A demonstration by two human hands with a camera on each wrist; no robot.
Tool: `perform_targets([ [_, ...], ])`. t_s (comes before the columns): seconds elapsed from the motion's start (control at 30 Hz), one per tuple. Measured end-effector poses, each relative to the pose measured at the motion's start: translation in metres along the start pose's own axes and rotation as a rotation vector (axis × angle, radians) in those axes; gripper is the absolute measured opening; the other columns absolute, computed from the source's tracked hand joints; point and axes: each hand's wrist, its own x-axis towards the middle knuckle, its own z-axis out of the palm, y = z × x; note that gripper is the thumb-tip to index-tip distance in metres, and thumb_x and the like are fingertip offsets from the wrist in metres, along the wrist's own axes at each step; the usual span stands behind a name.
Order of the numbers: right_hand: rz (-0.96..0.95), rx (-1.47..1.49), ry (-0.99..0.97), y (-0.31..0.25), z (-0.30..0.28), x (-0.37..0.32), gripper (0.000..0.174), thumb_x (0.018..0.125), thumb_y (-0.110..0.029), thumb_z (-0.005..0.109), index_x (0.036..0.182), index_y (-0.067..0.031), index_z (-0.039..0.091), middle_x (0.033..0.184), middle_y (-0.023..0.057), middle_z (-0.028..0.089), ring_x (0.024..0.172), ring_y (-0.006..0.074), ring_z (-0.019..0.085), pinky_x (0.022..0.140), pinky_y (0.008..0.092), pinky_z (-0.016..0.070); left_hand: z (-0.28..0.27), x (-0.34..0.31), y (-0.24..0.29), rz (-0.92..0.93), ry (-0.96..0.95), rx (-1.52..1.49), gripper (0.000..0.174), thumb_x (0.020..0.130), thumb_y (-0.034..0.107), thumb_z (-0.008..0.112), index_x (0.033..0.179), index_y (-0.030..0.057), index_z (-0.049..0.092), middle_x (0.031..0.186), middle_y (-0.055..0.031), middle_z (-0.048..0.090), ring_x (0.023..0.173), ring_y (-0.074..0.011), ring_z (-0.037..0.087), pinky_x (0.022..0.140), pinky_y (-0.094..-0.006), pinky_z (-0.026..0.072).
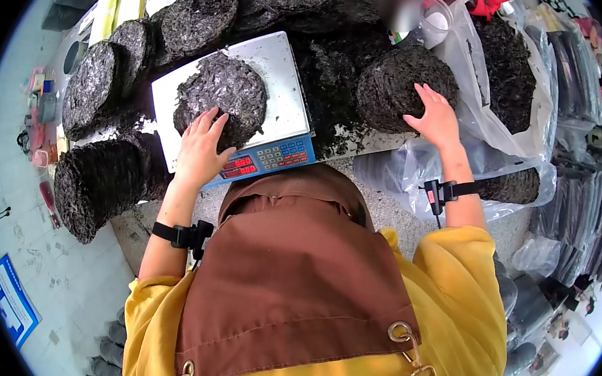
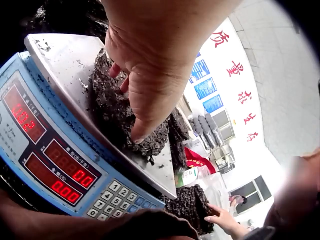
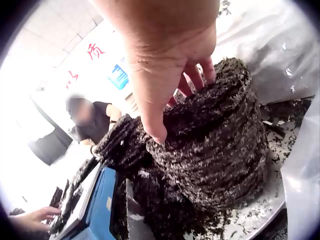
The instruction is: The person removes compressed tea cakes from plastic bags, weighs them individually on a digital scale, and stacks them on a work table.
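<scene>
A round, dark cake of what looks like dried seaweed [image 1: 227, 92] lies on the metal plate of a blue electronic scale [image 1: 282, 154]. My left hand [image 1: 203, 147] rests on the near edge of this cake, fingers extended and spread. In the left wrist view the thumb [image 2: 142, 127] presses on the cake's top, and the scale's red digits are lit. To the right stands a stack of similar cakes [image 3: 215, 140]. My right hand [image 1: 436, 117] lies over its right side, fingers spread on the top layer and thumb near the rim. The right palm hides part of that top.
More seaweed cakes [image 1: 200, 18] crowd behind and left of the scale. Beyond the right stack lies an open clear plastic bag [image 1: 478, 89] with dark seaweed. A clear plastic tub [image 1: 437, 21] stands behind. Another person [image 3: 95, 122] is across the table.
</scene>
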Motion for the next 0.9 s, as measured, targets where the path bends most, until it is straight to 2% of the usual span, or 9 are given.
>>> perform_targets([
  [0.17,0.026,-0.156,0.095,-0.021,0.002,-0.006,0.061,0.067,-0.014,0.06,0.126,-0.0061,0.045,0.127,0.0175,0.048,0.119,0.0305,0.044,0.1,0.0366,0.0365,-0.036,-0.005,-0.009,0.034,0.304,-0.221,0.052,0.073,0.011,0.068,0.121,0.0045,0.049,0.126,-0.0176,0.046,0.115,-0.035,0.046,0.095,-0.039,0.039],
  [0.3,0.078,0.059,0.468,-0.014,-0.042,0.005,0.048,0.071,0.0,0.047,0.118,-0.0013,0.052,0.121,0.0182,0.053,0.113,0.0335,0.049,0.098,0.0384,0.0366,-0.093,-0.004,-0.033,0.083,0.469,-0.324,0.045,0.079,0.012,0.063,0.121,0.0035,0.05,0.121,-0.0162,0.052,0.115,-0.0298,0.049,0.094,-0.0364,0.0402],
  [0.37,-0.012,0.045,0.648,-0.044,-0.081,0.006,0.054,0.069,0.007,0.046,0.123,-0.0008,0.049,0.125,0.0189,0.05,0.118,0.0318,0.046,0.101,0.0375,0.0336,-0.107,-0.003,-0.038,-0.008,0.431,-0.78,0.045,0.082,0.014,0.062,0.123,0.0025,0.048,0.121,-0.0144,0.053,0.116,-0.0259,0.049,0.095,-0.0349,0.0402],
  [0.47,-0.23,0.237,0.759,-0.164,-0.111,0.011,0.057,0.066,0.009,0.043,0.121,-0.0018,0.052,0.126,0.0165,0.051,0.119,0.0305,0.045,0.102,0.037,0.0326,-0.101,0.005,-0.017,0.177,0.303,-1.433,0.057,0.084,0.018,0.062,0.132,0.0021,0.036,0.129,-0.0125,0.047,0.12,-0.0224,0.044,0.096,-0.0337,0.039],
  [0.57,-0.609,0.092,0.478,-0.267,-0.09,0.011,0.059,0.067,-0.002,0.054,0.125,-0.0052,0.049,0.131,0.0147,0.045,0.127,0.0327,0.035,0.105,0.0442,0.0262,-0.081,0.002,0.017,0.189,0.173,-1.844,0.065,0.084,0.018,0.062,0.137,0.0033,0.026,0.132,-0.0097,0.042,0.12,-0.0177,0.04,0.096,-0.0318,0.0385],
  [0.63,-0.628,0.555,0.451,-0.322,-0.062,0.006,0.07,0.067,-0.019,0.065,0.131,-0.0047,0.04,0.138,0.0157,0.036,0.129,0.0353,0.03,0.105,0.0447,0.0266,-0.078,-0.002,0.017,0.041,0.309,-1.825,0.052,0.085,0.016,0.061,0.129,0.001,0.039,0.123,-0.0081,0.05,0.11,-0.016,0.048,0.094,-0.0303,0.0395],
  [0.7,-0.723,0.584,0.254,-0.326,-0.062,0.013,0.09,0.062,-0.035,0.073,0.135,-0.0032,0.032,0.141,0.0167,0.029,0.13,0.0365,0.027,0.105,0.044,0.0269,-0.07,-0.014,-0.01,-0.011,0.368,-1.853,0.052,0.082,0.019,0.065,0.126,0.0012,0.043,0.12,-0.0072,0.052,0.107,-0.0159,0.05,0.094,-0.0305,0.0401],
  [0.73,-0.703,0.761,0.226,-0.331,-0.061,0.012,0.093,0.061,-0.039,0.075,0.135,-0.0015,0.032,0.14,0.0172,0.03,0.128,0.0367,0.029,0.104,0.0437,0.028,-0.068,-0.02,-0.023,0.201,0.352,-1.81,0.059,0.079,0.022,0.068,0.128,0.0015,0.041,0.121,-0.0078,0.052,0.108,-0.016,0.05,0.095,-0.0314,0.0404],
  [0.9,-0.647,0.905,0.221,-0.361,-0.044,0.014,0.084,0.066,-0.037,0.075,0.131,-0.0003,0.037,0.133,0.0187,0.038,0.121,0.0339,0.038,0.101,0.041,0.0323,-0.064,-0.047,-0.036,-0.08,0.448,-1.818,0.054,0.084,0.015,0.063,0.129,0.001,0.038,0.121,-0.008,0.052,0.109,-0.0159,0.05,0.094,-0.0312,0.0399],
])
